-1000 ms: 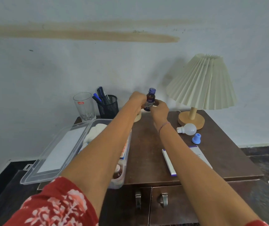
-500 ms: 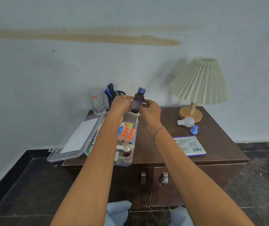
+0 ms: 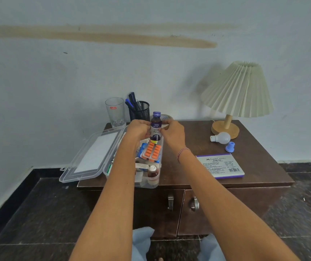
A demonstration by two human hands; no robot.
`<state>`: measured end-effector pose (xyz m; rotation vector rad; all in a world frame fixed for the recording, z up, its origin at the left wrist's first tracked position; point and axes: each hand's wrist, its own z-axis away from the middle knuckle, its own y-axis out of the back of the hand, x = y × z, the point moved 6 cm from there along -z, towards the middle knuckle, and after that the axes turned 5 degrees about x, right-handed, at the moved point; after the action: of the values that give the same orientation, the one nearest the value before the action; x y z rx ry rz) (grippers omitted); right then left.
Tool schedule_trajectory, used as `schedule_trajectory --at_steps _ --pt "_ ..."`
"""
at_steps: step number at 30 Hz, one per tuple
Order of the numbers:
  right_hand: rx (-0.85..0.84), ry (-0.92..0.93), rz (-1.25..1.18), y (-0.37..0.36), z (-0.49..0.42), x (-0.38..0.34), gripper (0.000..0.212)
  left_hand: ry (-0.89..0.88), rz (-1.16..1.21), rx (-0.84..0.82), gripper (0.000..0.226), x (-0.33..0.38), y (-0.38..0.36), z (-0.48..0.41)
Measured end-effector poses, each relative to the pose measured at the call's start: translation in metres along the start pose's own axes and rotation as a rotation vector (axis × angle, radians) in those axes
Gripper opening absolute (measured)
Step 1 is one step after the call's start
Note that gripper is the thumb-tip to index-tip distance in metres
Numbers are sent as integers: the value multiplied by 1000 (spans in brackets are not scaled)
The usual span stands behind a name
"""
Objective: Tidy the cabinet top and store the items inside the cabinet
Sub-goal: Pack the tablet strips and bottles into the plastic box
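Over the far end of the clear plastic box (image 3: 151, 184), which lies open on the left part of the cabinet top (image 3: 198, 136), I hold the small iodine bottle (image 3: 155, 129) upright, its base just above the orange blister pack (image 3: 152, 150). My left hand (image 3: 138, 129) pinches the bottle body from the left at the label. My right hand (image 3: 173, 131) pinches it from the right, with the fingertips curled on the same band. The purple cap (image 3: 156, 114) stands free above both hands. I judge the bottle as light and stiff, probably glass because it is dark and shiny, so it can break if it falls on the wood, and the smooth wall can slip between fingers. The liquid would stain, so I want to keep it upright and not turn the cap. The best place to take it is the middle of the body, where the paper label gives some friction. The box is crowded with packets and another small bottle (image 3: 152, 171), so it should go down slowly.
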<state>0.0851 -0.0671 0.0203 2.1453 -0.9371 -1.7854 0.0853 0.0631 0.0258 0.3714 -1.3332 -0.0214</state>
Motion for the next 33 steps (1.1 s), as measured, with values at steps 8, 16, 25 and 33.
schedule_trajectory --at_steps 8,16,25,33 --pt "-52 116 188 -11 2 -2 40 41 -71 4 23 -13 -2 -10" --pt "-54 123 287 -17 -2 -2 36 30 -131 -7 27 -20 -9 -15" --pt "-50 189 246 -13 -2 -7 43 3 -173 27 15 -19 -8 -17" --pt "-70 242 429 -26 -11 -5 40 -15 -224 38 21 -21 -10 -25"
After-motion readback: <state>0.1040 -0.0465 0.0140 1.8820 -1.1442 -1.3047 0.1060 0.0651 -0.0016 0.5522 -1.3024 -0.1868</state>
